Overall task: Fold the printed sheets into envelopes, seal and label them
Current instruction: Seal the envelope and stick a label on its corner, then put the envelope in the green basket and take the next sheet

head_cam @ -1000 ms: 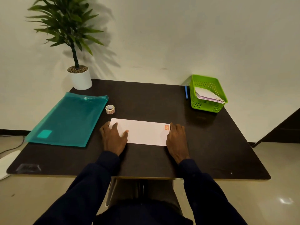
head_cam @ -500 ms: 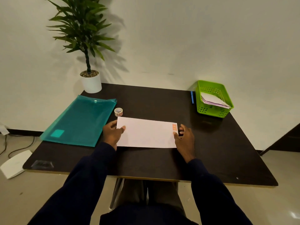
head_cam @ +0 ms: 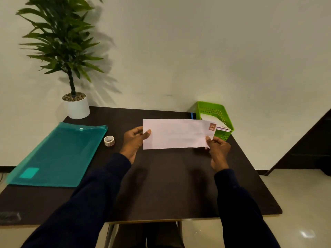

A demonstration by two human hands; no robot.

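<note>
A long white envelope (head_cam: 176, 134) with a small orange-brown stamp (head_cam: 212, 126) in its top right corner is held up above the dark table (head_cam: 161, 185). My left hand (head_cam: 134, 143) grips its left end, thumb on the front. My right hand (head_cam: 217, 151) pinches its lower right corner. A green basket (head_cam: 217, 111) at the back right holds several other envelopes; the raised envelope partly covers it. A small roll of stickers (head_cam: 109, 140) lies left of my left hand.
A teal plastic folder (head_cam: 59, 154) covers the table's left side. A potted plant (head_cam: 76, 104) stands in the back left corner. A blue pen (head_cam: 192, 115) lies beside the basket. The wall runs close behind the table.
The envelope lay flat on the table under both hands; now both hands have lifted it and carried it up and to the right, toward the green basket.
</note>
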